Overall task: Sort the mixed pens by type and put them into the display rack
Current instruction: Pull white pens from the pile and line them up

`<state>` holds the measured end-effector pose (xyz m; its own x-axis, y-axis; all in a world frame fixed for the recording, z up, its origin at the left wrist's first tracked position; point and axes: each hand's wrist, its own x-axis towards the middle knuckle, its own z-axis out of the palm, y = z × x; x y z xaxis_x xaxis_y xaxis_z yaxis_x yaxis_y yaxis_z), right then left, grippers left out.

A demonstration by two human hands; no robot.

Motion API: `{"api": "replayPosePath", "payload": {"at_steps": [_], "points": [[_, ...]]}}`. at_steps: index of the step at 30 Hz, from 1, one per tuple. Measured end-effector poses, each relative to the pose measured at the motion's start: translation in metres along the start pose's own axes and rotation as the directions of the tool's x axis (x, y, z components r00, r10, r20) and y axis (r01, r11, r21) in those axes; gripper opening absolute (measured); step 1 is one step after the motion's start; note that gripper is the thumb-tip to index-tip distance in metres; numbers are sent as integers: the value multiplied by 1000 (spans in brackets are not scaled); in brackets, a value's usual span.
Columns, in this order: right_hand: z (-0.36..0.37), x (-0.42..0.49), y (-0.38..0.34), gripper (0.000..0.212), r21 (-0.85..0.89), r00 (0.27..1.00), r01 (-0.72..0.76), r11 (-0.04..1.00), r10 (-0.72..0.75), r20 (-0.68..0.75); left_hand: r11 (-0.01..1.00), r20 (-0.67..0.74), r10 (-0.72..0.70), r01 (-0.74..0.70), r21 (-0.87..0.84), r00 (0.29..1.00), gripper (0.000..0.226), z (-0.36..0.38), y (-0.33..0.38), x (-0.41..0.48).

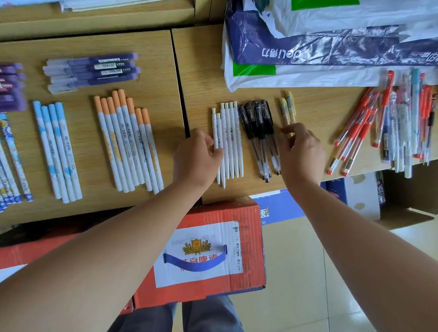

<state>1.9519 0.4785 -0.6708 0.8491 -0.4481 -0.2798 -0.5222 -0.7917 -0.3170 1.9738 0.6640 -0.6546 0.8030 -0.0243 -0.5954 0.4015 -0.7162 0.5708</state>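
Left hand (197, 156) grips white pens (230, 139), right hand (302, 150) pinches yellow pens (288, 109) — a knuckle bump could roll the black pens (260, 132) between them, remixing sorted rows on the counter (206, 77).

Bare desk (205, 83) lies open at 12 o'clock of the white pens (233, 139). Farther up, plastic bags (311, 80) block; black pens (260, 132) and yellow pens (289, 105) crowd 3 o'clock, orange-capped pens (130, 140) 9 o'clock.

orange-capped white pens (129, 143), black pens (260, 135), red box (215, 254)
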Motion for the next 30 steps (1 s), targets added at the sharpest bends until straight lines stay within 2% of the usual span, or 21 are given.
{"api": "replayPosePath", "payload": {"at_steps": [6,9,14,17,23,30], "points": [[-15,21,21,15,-58,998,-69,996,69,-9,999,-48,-15,17,29,999,28,3,6,2],[-23,27,29,18,-24,997,-74,997,74,-23,998,-62,-35,38,43,997,28,6,7,3],[-18,8,4,47,108,985,142,984,-151,79,997,-93,-60,65,51,994,30,11,9,2],[-5,-5,-9,61,29,953,257,966,-259,155,995,-101,-72,79,60,992,34,12,11,1],[-2,4,-8,53,-76,950,228,971,-205,235,993,-121,-71,82,89,990,41,16,11,3],[-14,20,17,50,-52,981,108,993,-98,165,993,-144,-66,79,88,987,35,20,16,2]]}}
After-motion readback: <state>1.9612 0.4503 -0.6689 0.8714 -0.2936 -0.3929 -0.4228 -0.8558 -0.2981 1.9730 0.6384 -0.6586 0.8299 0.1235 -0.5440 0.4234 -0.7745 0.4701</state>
